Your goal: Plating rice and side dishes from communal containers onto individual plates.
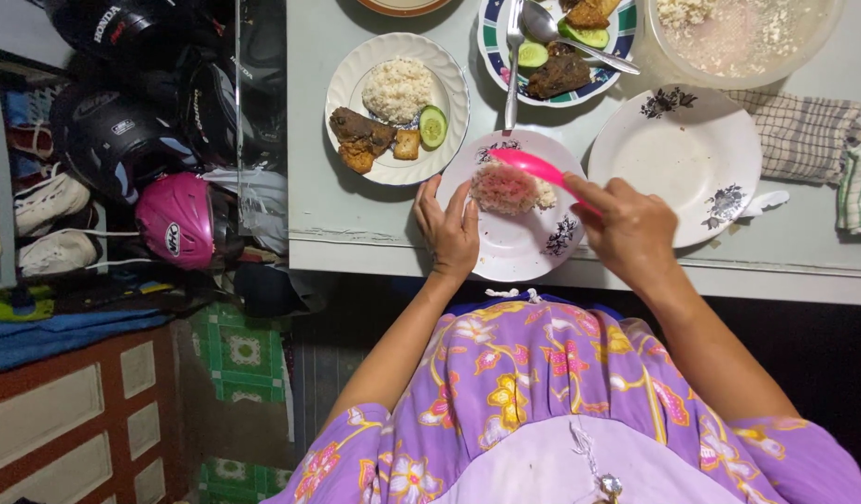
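My right hand [628, 229] grips a pink plastic rice scoop [533, 166] whose blade lies over a mound of rice [508, 188] on a white plate with dark flower prints [516, 245]. My left hand [446, 227] rests with fingers spread on that plate's left rim at the table's near edge. To the right stands an empty white flower-printed plate [678, 159].
Further back are a white plate [447, 86] with rice, fried pieces and cucumber, a patterned plate [492, 45] with food and two spoons, and a large tub of rice [743, 37]. Checked cloths [809, 135] lie at right. Helmets [176, 219] and shoes crowd the left floor.
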